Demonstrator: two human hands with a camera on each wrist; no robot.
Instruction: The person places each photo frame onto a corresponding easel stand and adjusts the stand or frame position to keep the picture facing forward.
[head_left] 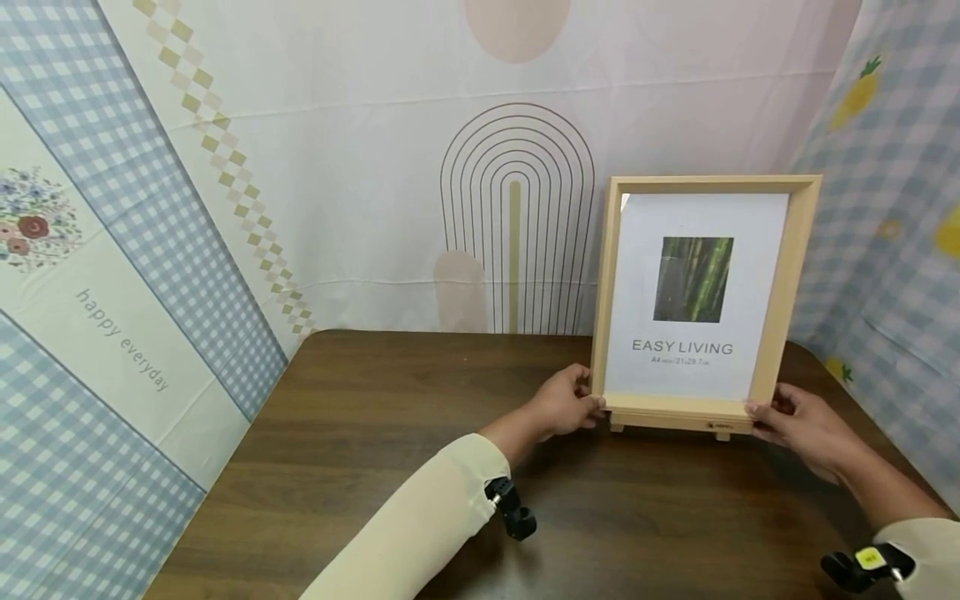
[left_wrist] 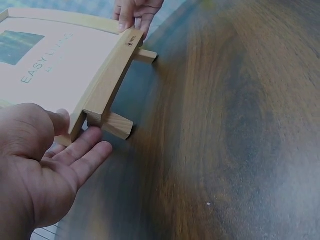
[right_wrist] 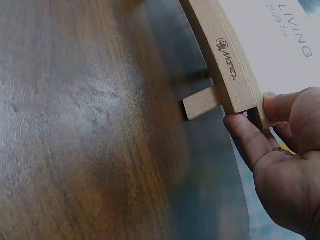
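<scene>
A light wooden picture frame (head_left: 785, 292) with a white insert reading "EASY LIVING" and a small bamboo picture stands near upright on the ledge of a wooden tabletop easel (head_left: 675, 422). At the frame's lower left corner my left hand (head_left: 564, 402) pinches it between thumb and fingers. My right hand (head_left: 806, 429) grips the lower right corner the same way, thumb in front. In the left wrist view, two easel feet (left_wrist: 119, 125) stick out below the ledge. The right wrist view shows a printed logo on the ledge (right_wrist: 227, 60). The easel's back is hidden.
The brown wooden table (head_left: 390, 400) spreads to the left and front. Behind it hangs a pale patterned cloth (head_left: 360, 208); blue checked cloths hang at the left (head_left: 172, 208) and right (head_left: 892, 275). Dark camera mounts sit on both sleeves.
</scene>
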